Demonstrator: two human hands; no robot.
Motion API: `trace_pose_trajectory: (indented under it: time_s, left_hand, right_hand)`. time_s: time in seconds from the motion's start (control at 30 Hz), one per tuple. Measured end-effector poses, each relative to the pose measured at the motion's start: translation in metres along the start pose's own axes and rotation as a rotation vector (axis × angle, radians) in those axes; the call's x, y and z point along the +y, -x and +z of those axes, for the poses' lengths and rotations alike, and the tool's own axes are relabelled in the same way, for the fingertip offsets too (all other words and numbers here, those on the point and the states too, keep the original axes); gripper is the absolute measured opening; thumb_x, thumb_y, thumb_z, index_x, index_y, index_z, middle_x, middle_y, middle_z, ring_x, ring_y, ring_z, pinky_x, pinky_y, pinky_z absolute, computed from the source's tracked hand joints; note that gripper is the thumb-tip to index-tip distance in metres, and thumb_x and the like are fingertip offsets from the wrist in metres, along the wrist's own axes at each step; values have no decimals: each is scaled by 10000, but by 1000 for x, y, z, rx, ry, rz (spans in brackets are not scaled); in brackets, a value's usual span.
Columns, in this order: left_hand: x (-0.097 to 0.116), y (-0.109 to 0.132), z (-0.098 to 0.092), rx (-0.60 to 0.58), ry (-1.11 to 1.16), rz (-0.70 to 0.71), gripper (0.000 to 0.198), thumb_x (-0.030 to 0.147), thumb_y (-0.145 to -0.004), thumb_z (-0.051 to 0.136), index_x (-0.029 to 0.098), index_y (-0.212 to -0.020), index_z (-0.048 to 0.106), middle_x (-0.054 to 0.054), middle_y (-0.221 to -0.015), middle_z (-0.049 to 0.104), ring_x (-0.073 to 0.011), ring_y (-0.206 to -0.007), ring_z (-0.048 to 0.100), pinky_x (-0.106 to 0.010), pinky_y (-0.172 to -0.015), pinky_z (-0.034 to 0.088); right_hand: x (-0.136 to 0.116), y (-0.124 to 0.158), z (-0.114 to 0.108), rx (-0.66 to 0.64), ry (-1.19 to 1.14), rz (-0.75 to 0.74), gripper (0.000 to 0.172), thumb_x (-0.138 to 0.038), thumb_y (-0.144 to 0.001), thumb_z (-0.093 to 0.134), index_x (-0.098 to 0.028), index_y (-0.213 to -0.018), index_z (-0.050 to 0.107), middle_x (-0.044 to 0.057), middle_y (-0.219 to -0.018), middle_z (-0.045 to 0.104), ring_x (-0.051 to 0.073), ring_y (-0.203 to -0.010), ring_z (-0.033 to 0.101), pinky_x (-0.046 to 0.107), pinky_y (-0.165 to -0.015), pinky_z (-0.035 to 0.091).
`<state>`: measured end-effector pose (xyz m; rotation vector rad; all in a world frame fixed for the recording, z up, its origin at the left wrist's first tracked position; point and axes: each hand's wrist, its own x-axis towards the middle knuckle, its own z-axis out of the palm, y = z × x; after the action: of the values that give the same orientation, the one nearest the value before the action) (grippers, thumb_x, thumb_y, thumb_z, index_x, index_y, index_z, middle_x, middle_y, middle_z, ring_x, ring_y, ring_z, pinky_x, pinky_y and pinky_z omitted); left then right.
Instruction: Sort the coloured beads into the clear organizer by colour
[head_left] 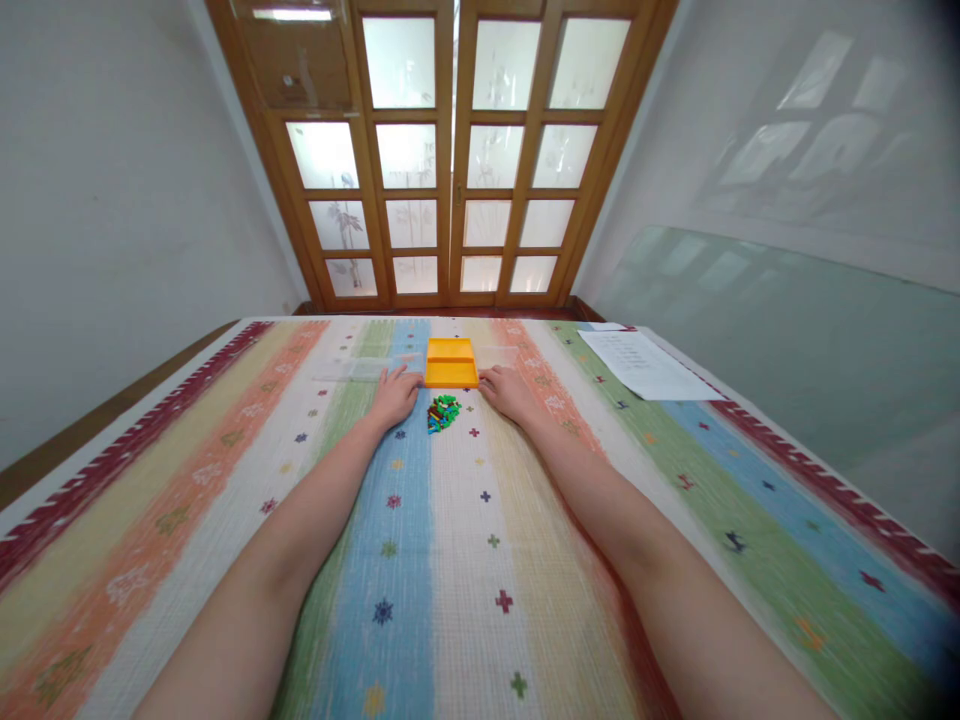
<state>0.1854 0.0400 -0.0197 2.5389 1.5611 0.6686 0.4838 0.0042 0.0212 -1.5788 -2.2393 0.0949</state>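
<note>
A yellow plastic tray [451,386] with two compartments, split by a crosswise divider, lies flat towards the far side of the table. At its left front corner is my left hand [396,398], fingertips against the side. My right hand [507,391] meets the opposite corner with bent fingers, so the tray sits held between both hands. Just in front of it is a small heap of green, blue, brown and yellow pieces [444,413], too small to tell their kind. Clear plastic [352,369] lies beside my left fingers.
Another clear sheet-like piece [498,354] lies right of the tray. Printed white paper [646,366] is at the far right of the table. A striped, patterned cloth [465,560] covers the table. Beyond its far edge stand wooden doors with glass panes [456,200]; walls flank both sides.
</note>
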Motion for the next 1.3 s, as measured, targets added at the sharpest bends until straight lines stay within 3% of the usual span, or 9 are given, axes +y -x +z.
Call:
trace_pose_trajectory:
  time_s: [0.3, 0.67, 0.83, 0.97, 1.07, 1.2, 1.3]
  left_hand:
    - [3, -7, -2, 67, -53, 14, 352, 216, -998, 437, 267, -1129, 760, -65, -1266, 740, -302, -1428, 434, -586, -1271, 168]
    - [6, -6, -7, 53, -1, 1, 356, 168, -939, 488, 283, -1095, 786, -68, -1242, 746, -313, -1407, 465, -566, -1249, 245]
    - [8, -7, -12, 79, 4, 4, 388, 141, -922, 467, 247, -1131, 777, -76, -1235, 743, -295, -1363, 493, -525, -1232, 301]
    - [-7, -8, -25, 171, 9, -26, 442, 85, -871, 441, 228, -1136, 765, -80, -1215, 735, -269, -1302, 532, -465, -1199, 367]
    - [-30, -6, -34, 266, -22, -156, 482, 100, -860, 432, 211, -1235, 715, -89, -1301, 694, -275, -1324, 522, -461, -1196, 367]
    - [-56, -3, -33, 195, -93, -300, 584, 172, -812, 519, 187, -1388, 617, -129, -1462, 604, -335, -1440, 420, -538, -1224, 299]
    - [-63, -3, -31, 110, -157, -306, 605, 263, -832, 551, 210, -1433, 580, -134, -1551, 529, -389, -1480, 356, -616, -1211, 261]
  right_hand:
    - [-13, 4, -6, 20, -72, 61, 240, -305, -1063, 510, -177, -1168, 683, 131, -1185, 693, 235, -1132, 577, 324, -1031, 398]
    - [-9, 2, -5, 31, -1, -14, 269, -350, -1041, 510, -245, -1203, 698, 118, -1123, 703, 276, -1063, 617, 379, -987, 453]
    - [-4, 1, 0, 40, 67, 11, 293, -340, -1028, 518, -209, -1195, 721, 136, -1154, 698, 274, -1115, 600, 380, -1012, 437]
    - [1, 0, 4, 65, 90, 29, 313, -330, -1026, 517, -176, -1192, 732, 152, -1172, 690, 275, -1149, 585, 384, -1040, 409]
    - [5, 1, 8, 96, 96, 29, 311, -320, -1026, 512, -171, -1185, 735, 144, -1172, 689, 266, -1154, 580, 374, -1039, 403]
    - [7, 1, 10, 121, 85, 22, 300, -311, -1028, 506, -174, -1156, 741, 134, -1161, 694, 257, -1135, 584, 371, -1038, 400]
    - [6, 0, 10, 126, 82, 15, 286, -300, -1023, 515, -178, -1144, 743, 129, -1154, 698, 255, -1124, 587, 373, -1039, 398]
